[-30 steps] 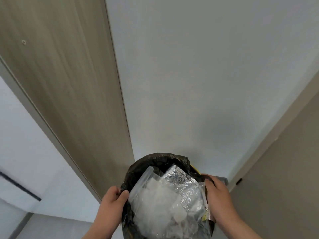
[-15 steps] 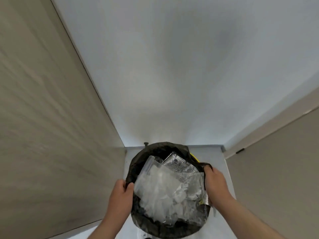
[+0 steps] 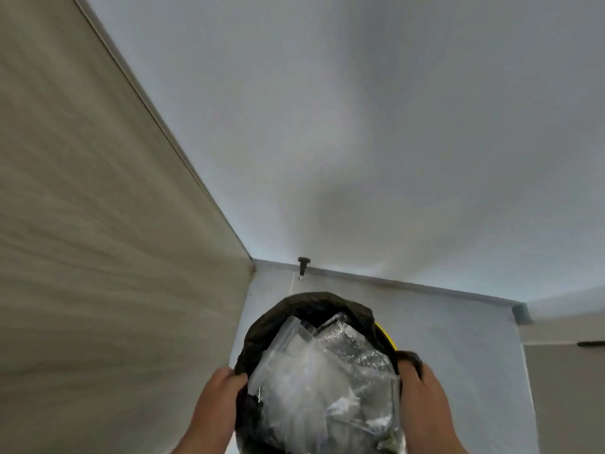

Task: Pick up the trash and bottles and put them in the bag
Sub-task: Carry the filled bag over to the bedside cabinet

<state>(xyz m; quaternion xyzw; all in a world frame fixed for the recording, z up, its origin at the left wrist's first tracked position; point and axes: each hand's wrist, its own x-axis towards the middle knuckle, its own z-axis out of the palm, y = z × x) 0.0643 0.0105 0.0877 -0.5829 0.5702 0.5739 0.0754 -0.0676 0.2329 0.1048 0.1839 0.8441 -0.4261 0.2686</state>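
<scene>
A tall panel of pale wood-grain laminate [image 3: 98, 224] fills the left side, meeting a plain white wall [image 3: 376, 126] at a straight corner edge. At the foot of that wall a small black doorstop peg [image 3: 303, 263] juts out, just above a grey strip that runs off to the right.

Lower down, the left hand [image 3: 218, 404] is closed on the left rim of a black plastic rubbish bag [image 3: 294, 309], thumb curled over the edge. The bag's mouth is held open and facing up, and it is stuffed with clear crumpled plastic wrappers [image 3: 304, 371] and a silver foil pouch [image 3: 353, 345]; these sit inside, reaching up to the rim. No print or label on the wrappers can be read. A sliver of something yellow [image 3: 388, 337] shows behind the bag's right edge.

The right hand [image 3: 422, 401] grips the right rim, fingers bunching the black film. Farther right is a beige panel [image 3: 563, 404] with a short dark fitting [image 3: 591, 344] at its top edge.
</scene>
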